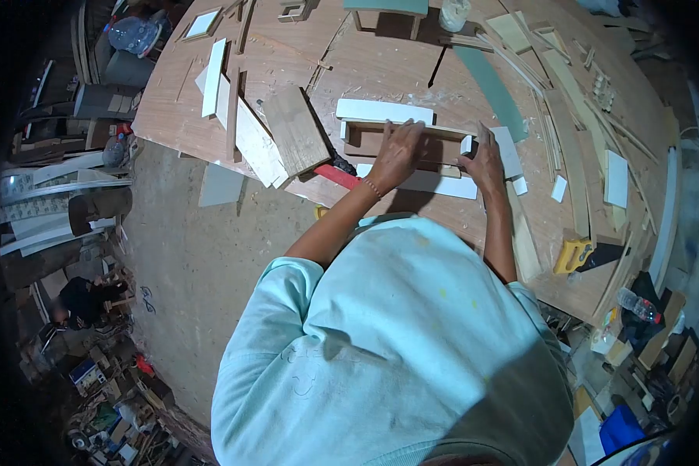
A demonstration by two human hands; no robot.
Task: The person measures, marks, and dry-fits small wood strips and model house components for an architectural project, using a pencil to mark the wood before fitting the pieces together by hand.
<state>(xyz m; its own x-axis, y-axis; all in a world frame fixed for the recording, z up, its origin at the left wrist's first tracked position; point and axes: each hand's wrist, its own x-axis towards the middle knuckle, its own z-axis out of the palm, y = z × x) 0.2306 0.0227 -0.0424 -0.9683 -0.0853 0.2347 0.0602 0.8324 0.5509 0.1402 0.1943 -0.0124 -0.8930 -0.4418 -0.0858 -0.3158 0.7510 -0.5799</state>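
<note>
A small rectangular wooden frame [446, 132] with white end pieces lies on the workbench in front of me. My left hand [399, 155] reaches across it, fingertips over the far rail. At the frame's right end, my right hand [485, 161] has thumb and fingers around the white end piece [467, 144]. One white strip [384, 109] lies just beyond the frame, and another white board [446, 186] is on the near side. A hammer with a red handle [337, 177] rests left of my left wrist, partly beside a wooden block [296, 132].
The workbench [287, 54] carries white boards [214, 78] at left and thin wooden strips [575, 155] at right. A yellow-handled saw [575, 255] lies near the right edge. A green-topped stool-like piece [386, 6] stands at the far side. Another person [85, 301] sits at lower left.
</note>
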